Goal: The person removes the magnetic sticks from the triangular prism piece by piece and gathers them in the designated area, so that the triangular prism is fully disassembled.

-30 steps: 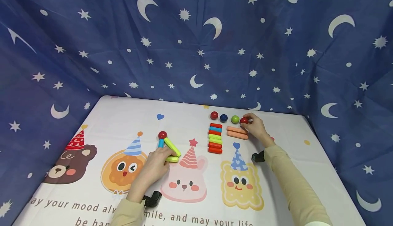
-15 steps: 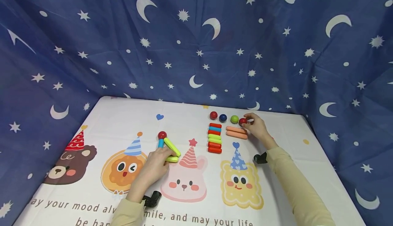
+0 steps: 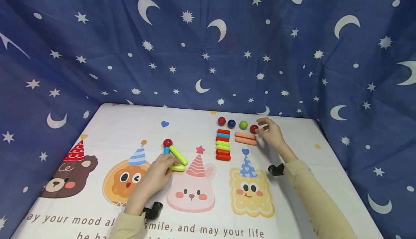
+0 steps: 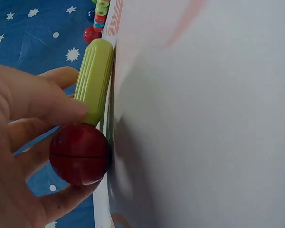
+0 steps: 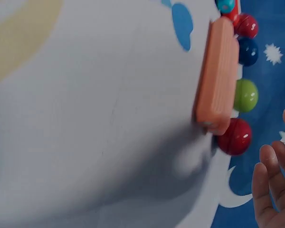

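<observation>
In the head view my left hand (image 3: 156, 174) rests low over a triangle-like figure of toy building sticks and balls. A red ball (image 3: 167, 143) tops it, joined by a blue stick (image 3: 166, 150) and a lime stick (image 3: 178, 155). The left wrist view shows the fingers curled round another red ball (image 4: 80, 154), the thumb touching a lime stick (image 4: 94, 78) at that ball; the hand hides this ball from the head camera. My right hand (image 3: 272, 135) hovers with spread fingers beside a red ball (image 3: 254, 129), apart from it in the right wrist view.
A lime ball (image 3: 243, 125), a dark blue ball (image 3: 231, 124) and a red ball (image 3: 221, 121) continue the back row. In front lie two orange sticks (image 3: 245, 141) and a column of short coloured sticks (image 3: 223, 145). A blue starry curtain (image 3: 201, 44) borders the table.
My right hand has let go of the end red ball and drawn slightly off to its right, fingers parted. My left hand keeps its place; the head view has shifted a little.
</observation>
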`<state>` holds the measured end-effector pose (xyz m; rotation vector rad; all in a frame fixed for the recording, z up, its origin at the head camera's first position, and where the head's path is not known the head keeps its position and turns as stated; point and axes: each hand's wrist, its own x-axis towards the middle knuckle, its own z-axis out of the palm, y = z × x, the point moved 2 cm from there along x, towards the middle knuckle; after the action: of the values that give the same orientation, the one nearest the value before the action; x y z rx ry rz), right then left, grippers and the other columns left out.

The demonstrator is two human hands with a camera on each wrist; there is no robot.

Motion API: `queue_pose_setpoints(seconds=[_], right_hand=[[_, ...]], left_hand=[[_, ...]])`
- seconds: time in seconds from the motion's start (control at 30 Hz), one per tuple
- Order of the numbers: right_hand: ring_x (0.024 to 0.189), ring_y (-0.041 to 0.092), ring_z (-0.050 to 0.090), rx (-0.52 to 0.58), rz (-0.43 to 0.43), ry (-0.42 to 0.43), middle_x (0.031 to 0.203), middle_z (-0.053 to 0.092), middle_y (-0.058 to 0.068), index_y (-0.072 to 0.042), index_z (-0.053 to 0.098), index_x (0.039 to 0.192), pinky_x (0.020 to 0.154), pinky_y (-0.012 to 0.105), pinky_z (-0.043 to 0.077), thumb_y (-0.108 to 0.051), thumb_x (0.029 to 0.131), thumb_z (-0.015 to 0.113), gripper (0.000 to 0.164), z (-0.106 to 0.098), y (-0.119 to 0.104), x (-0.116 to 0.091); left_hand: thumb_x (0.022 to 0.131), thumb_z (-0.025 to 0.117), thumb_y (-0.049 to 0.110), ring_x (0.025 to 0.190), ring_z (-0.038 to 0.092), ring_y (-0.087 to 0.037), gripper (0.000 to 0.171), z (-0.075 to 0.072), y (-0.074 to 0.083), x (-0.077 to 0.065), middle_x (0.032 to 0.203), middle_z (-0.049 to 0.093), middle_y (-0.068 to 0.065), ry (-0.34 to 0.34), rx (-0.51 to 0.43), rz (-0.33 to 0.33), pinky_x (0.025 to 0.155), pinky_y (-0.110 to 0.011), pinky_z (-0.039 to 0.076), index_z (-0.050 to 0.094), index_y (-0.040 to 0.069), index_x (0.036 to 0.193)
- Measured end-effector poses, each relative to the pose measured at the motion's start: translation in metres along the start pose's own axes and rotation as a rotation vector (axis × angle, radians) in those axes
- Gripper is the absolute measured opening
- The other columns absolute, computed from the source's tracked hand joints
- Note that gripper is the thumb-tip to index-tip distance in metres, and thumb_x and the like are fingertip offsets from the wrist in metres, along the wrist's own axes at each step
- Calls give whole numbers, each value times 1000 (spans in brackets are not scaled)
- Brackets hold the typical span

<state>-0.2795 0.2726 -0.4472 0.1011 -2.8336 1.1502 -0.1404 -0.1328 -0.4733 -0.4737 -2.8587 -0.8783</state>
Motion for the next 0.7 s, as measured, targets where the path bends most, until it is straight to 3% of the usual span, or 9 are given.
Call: queue_pose_setpoints(seconds=[0.17, 0.37, 0.7], right_hand=[[96, 33, 61, 40, -19, 22, 118, 61, 21, -3, 57, 123, 74, 29, 49, -6, 87, 65, 37, 2, -12, -11], [99, 31, 59, 104, -48, -10, 117, 62, 19, -3, 57, 124, 86, 39, 50, -6, 88, 64, 37, 14, -33, -26], [96, 26, 60, 308, -124, -74, 110, 66, 19, -4, 62, 118, 82, 23, 49, -7, 87, 68, 31, 57, -79, -60]], left_hand=[[80, 63, -8, 101, 49, -18, 33, -5, -3, -3, 110, 58, 0, 51, 29, 35, 84, -37, 49, 69, 15, 103], [79, 69, -3, 107, 47, -24, 37, -8, -5, -4, 116, 54, -6, 38, 23, -62, 86, -40, 50, 66, 15, 112], [78, 74, 3, 98, 48, -22, 37, -12, -10, -5, 109, 54, -7, 32, -12, -146, 75, -32, 51, 66, 10, 113]])
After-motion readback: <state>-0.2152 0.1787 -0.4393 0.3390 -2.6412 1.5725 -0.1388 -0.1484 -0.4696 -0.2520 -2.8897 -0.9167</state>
